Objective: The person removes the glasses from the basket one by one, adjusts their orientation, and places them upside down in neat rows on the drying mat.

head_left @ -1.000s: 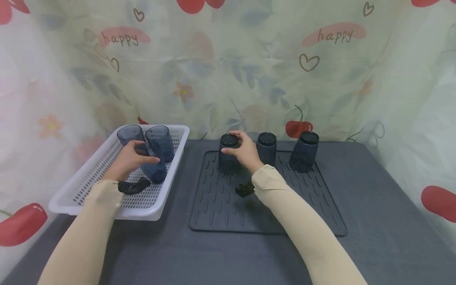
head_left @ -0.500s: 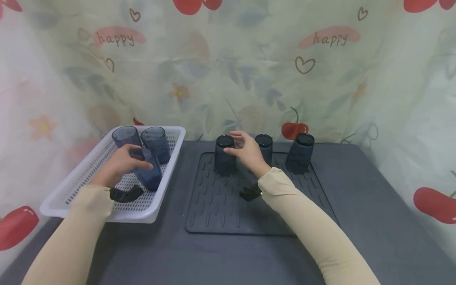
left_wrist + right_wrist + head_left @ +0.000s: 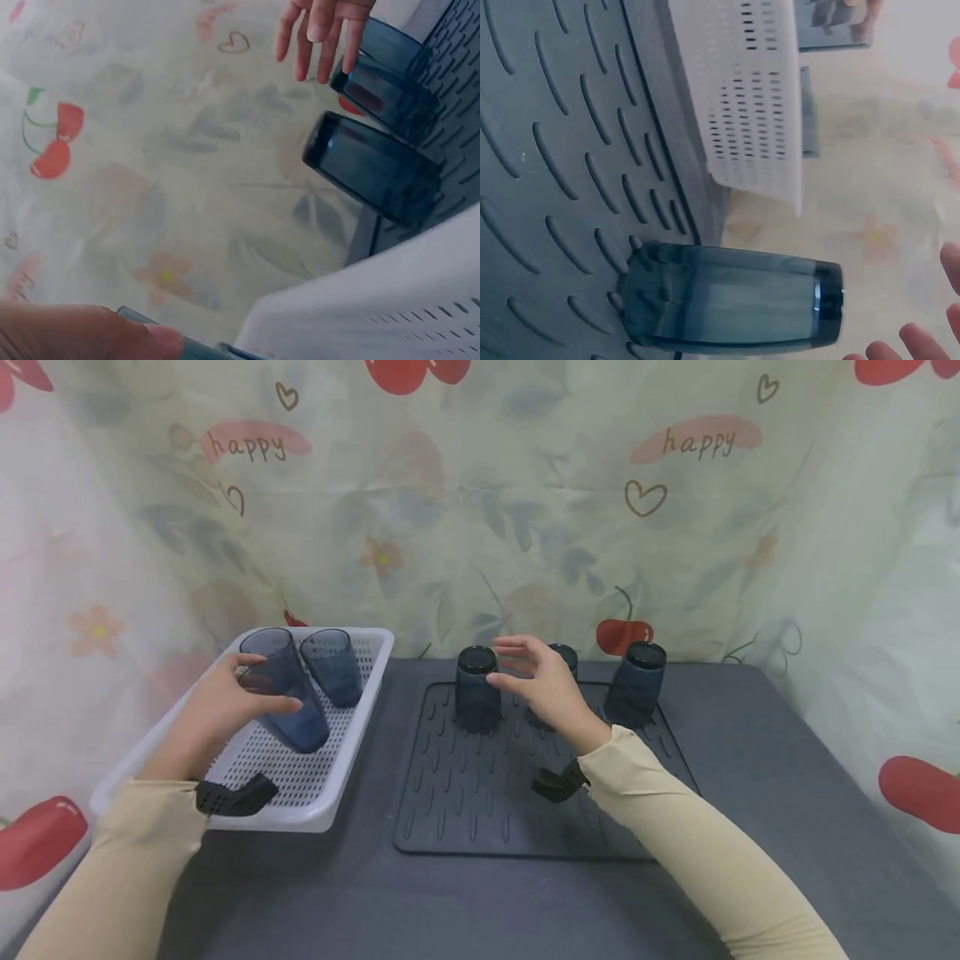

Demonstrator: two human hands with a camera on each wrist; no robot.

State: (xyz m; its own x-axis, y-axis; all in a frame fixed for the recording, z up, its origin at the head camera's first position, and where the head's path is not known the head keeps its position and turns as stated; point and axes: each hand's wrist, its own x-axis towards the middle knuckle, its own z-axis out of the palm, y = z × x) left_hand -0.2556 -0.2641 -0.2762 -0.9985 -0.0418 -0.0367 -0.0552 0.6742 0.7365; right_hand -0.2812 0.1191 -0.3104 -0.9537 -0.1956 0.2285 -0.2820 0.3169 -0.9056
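Patterned curtain (image 3: 465, 527) fills the back, cherries, hearts and "happy" printed on it. In front, dark grey surface (image 3: 360, 893). On it, dark ridged drying mat (image 3: 465, 793), centre; white perforated plastic basket (image 3: 300, 819) beside it, on the person's left. Two beige sleeves, left sleeve (image 3: 112, 860) and right sleeve (image 3: 697, 835), reach in.

Hands: left hand (image 3: 217, 702) is over the basket, thumb and fingers curved round a blue glass tumbler (image 3: 300, 727), which tilts, base down and to the right; can't tell if it touches the basket floor. Right hand (image 3: 551, 689) hovers over the mat, fingers loosely spread, holding nothing, just beside the tumbler nearest the basket (image 3: 477, 693).

That one stands upside down on the mat, as do the middle tumbler (image 3: 564, 656), partly behind the right hand, and the far-right tumbler (image 3: 637, 685). Another upright tumbler (image 3: 333, 672) sits at the basket's back. Smallest: black wrist straps (image 3: 238, 795), one per wrist.
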